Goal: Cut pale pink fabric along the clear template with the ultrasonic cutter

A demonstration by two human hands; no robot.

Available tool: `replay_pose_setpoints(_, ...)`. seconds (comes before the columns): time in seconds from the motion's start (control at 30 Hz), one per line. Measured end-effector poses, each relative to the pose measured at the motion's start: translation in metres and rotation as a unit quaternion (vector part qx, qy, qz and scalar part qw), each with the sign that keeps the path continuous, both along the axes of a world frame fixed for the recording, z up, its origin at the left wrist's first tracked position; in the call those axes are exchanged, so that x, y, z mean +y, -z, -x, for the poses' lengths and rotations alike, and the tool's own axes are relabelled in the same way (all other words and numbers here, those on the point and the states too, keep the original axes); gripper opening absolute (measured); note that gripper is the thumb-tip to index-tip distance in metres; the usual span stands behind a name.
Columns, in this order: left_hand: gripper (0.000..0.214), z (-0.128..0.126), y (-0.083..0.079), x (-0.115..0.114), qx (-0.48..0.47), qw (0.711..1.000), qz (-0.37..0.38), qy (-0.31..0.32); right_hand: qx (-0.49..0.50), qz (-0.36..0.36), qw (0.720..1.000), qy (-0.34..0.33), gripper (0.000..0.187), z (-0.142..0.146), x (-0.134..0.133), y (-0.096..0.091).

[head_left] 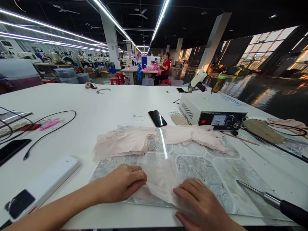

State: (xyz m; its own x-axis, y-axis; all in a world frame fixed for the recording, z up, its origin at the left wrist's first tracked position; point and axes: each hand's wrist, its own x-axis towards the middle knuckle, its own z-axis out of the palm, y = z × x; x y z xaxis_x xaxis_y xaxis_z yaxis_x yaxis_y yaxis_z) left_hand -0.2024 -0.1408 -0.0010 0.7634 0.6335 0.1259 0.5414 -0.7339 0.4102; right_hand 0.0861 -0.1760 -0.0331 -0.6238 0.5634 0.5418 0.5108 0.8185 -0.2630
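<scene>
A thin, pale pink piece of fabric (162,179) lies at the front of a grey stone-patterned mat (194,166). My left hand (122,183) is closed, pinching the fabric's left edge between thumb and fingers. At the right edge my right hand (201,203) has its fingers bent over the cloth, with the thumb apart below, near the table edge. Two stacks of similar fabric rest behind: a left stack (122,142) and a right stack (197,136). To the right lies a tool with a pointed metal tip and black handle (271,199).
A metal control box (221,112) with a dial stands at the back right, cables running from it. Behind the mat is a black phone (157,118). A long white device (48,183) and a looped black cable (53,128) occupy the left. Far off, a person (165,67) sits at a sewing machine.
</scene>
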Motion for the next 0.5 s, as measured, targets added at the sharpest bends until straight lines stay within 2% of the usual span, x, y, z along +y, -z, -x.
replay_pose_setpoints(0.07,0.024,-0.003,-0.002,0.006,-0.030,0.999,0.015,-0.017,0.036,-0.051,0.998,0.019,0.023,0.009,0.005,0.006)
replay_pose_setpoints(0.17,0.023,-0.006,-0.008,0.023,-0.058,0.997,-0.014,-0.040,0.055,-0.089,0.993,0.044,0.026,0.007,0.030,0.004)
replay_pose_setpoints(0.23,0.023,-0.006,-0.015,0.036,-0.065,0.994,-0.068,-0.057,0.065,-0.114,0.990,0.054,0.027,0.001,0.054,-0.004)
replay_pose_setpoints(0.3,0.022,-0.004,-0.019,0.046,-0.063,0.982,-0.164,-0.062,0.080,-0.147,0.985,0.050,0.030,-0.006,0.073,-0.013)
replay_pose_setpoints(0.4,0.020,0.001,-0.016,0.044,-0.031,0.950,-0.312,0.006,0.081,-0.179,0.980,0.031,0.037,-0.013,0.080,-0.018)
replay_pose_setpoints(0.43,0.021,0.003,-0.012,0.040,-0.011,0.942,-0.333,0.047,0.073,-0.180,0.981,0.022,0.037,-0.014,0.076,-0.016)
replay_pose_setpoints(0.5,0.025,0.006,-0.001,0.027,0.039,0.940,-0.316,0.120,0.048,-0.167,0.985,0.000,0.036,-0.015,0.063,-0.008)
